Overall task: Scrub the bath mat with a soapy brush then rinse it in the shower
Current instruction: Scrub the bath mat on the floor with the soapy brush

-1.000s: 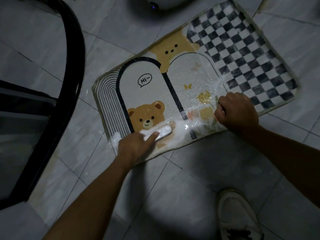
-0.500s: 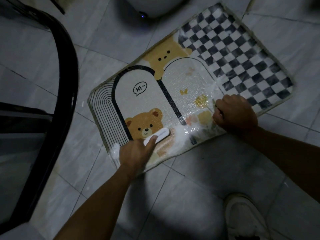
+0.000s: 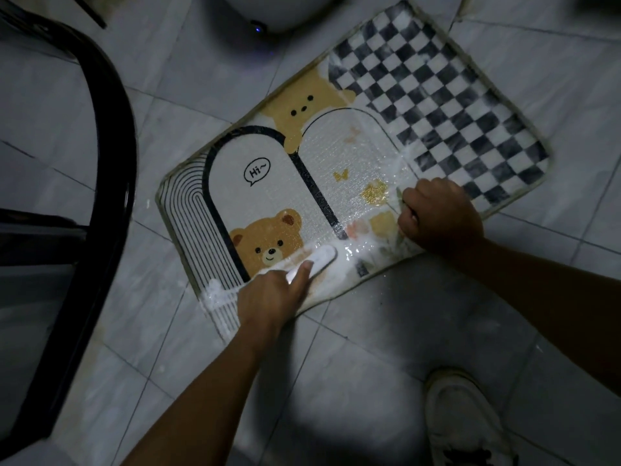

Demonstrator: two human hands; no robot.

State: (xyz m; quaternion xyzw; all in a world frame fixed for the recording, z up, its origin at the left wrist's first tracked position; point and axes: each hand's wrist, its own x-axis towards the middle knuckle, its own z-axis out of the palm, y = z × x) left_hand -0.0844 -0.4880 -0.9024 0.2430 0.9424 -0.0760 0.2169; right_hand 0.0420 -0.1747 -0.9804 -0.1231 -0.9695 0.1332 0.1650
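Centre: bath mat (image 3: 255,210), flat on the tiled floor (image 3: 353,364), askew to the tile joints. On the mat's near edge: brush (image 3: 319,260), gripped under the left hand (image 3: 268,294), just right of a foam patch (image 3: 215,287) at the near-left corner. Right of the brush, on the same edge: right hand (image 3: 440,216), fist resting on the mat. Left of the mat, apart from it: curved frame (image 3: 111,163). Behind the far edge: rounded base (image 3: 275,8). Nearest, lower right, on the floor: shoe (image 3: 463,422).
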